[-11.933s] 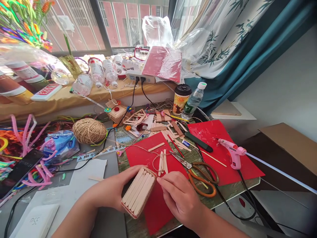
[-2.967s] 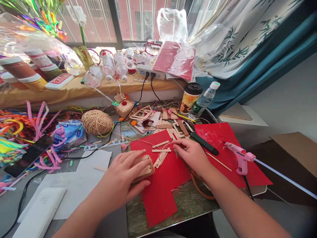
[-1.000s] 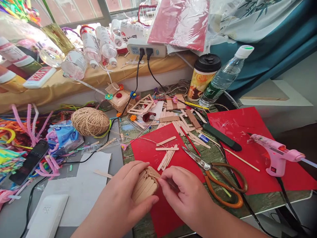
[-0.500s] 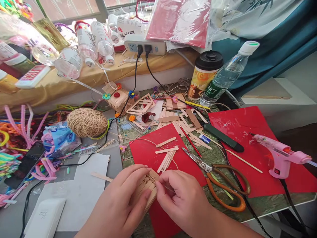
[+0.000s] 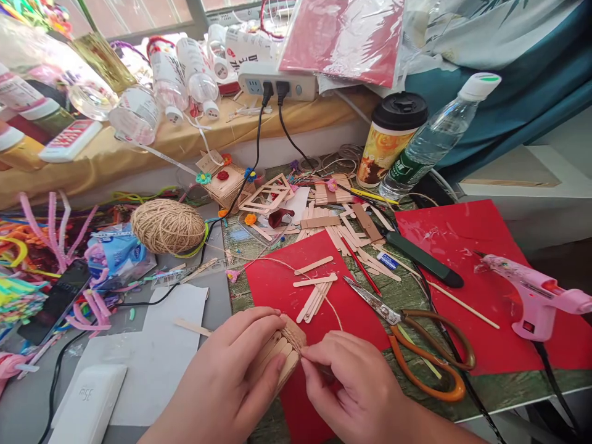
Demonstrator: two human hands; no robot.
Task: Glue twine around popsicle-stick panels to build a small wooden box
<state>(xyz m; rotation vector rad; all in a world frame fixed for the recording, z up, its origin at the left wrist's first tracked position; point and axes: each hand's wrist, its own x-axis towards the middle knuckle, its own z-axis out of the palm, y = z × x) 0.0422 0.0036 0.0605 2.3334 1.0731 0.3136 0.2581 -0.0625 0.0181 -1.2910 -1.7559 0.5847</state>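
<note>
My left hand [image 5: 235, 370] is closed around a small piece made of craft sticks [image 5: 287, 365], its thumb lying over the sticks. Jute twine [image 5: 296, 336] is wound about the far end of that piece. At its right edge, my right hand [image 5: 354, 379] pinches the twine between thumb and fingertips. From the twine ball [image 5: 167, 226] at the left, a strand runs over the red sheet [image 5: 277, 290] toward my right hand. Several loose craft sticks [image 5: 317, 299] lie on the sheet just beyond my hands. My palms hide part of the piece.
Scissors [image 5: 407, 333] lie right of my right hand. A pink glue gun [image 5: 531, 296] rests on another red sheet [image 5: 430, 225]. A lidded cup [image 5: 388, 145] and a water bottle [image 5: 430, 139] stand behind. A white power bank [image 5: 90, 401] sits at left. Black cords cross the table.
My right hand has drawn slightly right and down from the craft-stick piece, exposing more of its twine-wrapped end. The view has shifted a little, while my left hand keeps its hold.
</note>
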